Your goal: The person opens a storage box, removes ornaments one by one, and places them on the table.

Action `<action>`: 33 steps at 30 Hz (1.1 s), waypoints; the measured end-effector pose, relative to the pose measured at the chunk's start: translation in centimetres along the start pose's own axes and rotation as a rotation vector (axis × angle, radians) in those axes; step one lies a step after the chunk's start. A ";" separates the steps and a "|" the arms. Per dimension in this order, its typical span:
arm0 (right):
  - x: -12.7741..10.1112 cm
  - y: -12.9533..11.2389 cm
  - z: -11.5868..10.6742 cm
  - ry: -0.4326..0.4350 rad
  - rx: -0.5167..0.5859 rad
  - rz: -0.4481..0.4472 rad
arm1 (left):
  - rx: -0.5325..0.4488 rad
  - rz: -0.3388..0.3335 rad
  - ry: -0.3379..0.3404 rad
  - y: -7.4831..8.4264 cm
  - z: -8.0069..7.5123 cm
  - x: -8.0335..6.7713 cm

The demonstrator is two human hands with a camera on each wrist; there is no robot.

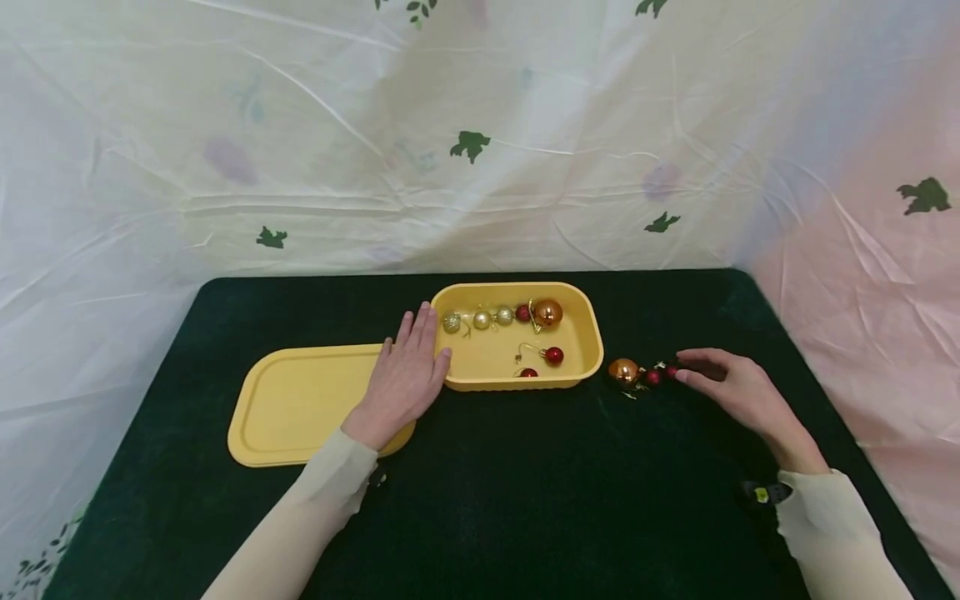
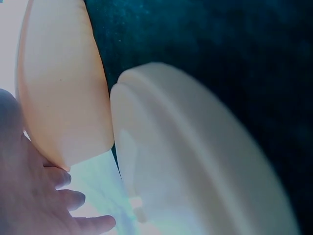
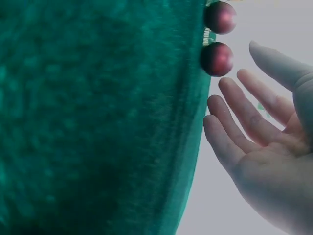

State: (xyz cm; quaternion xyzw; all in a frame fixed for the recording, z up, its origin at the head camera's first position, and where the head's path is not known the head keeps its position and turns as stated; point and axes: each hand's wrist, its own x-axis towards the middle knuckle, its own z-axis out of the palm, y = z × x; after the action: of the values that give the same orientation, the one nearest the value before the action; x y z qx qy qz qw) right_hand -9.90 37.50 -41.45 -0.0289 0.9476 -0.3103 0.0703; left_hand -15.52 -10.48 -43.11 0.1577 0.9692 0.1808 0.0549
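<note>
Head view: no readable writing on yellow box point(image 1: 585, 350).

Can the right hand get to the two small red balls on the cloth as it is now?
Probably yes: the right hand lies open beside the small red balls, fingertips almost touching, with nothing between them.

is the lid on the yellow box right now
No, the lid lies flat on the table left of the open box, under the left hand.

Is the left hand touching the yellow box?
Touching. In the head view the left hand lies flat with its fingers against the left end of the yellow box; no gap shows between them.
</note>
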 end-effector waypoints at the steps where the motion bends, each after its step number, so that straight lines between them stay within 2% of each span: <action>1: -0.1 -0.1 -0.1 0.018 0.001 0.000 | -0.001 0.000 -0.001 0.0 0.0 0.0; 9: -0.7 -2.1 -0.8 0.137 0.021 -0.005 | 0.006 0.013 0.010 -0.2 -0.3 -0.1; 16: -1.0 -5.0 -0.1 0.197 0.091 -0.102 | 0.022 0.031 0.034 -0.2 -0.4 -0.1; 20: -0.8 -6.7 0.6 0.233 0.114 -0.124 | 0.037 0.033 0.035 -0.3 -0.4 -0.1; 27: -0.3 -9.0 1.8 0.244 0.149 -0.174 | 0.025 0.021 0.025 -0.2 -0.4 -0.1; 33: 0.6 -10.3 3.1 0.227 0.117 -0.247 | 0.022 0.017 0.022 -0.2 -0.3 -0.1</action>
State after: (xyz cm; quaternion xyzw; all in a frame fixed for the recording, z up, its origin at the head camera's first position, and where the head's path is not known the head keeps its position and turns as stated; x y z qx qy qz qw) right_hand -9.91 27.31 -37.84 -0.1057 0.9190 -0.3726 -0.0740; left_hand -15.48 -10.77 -42.89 0.1643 0.9704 0.1722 0.0411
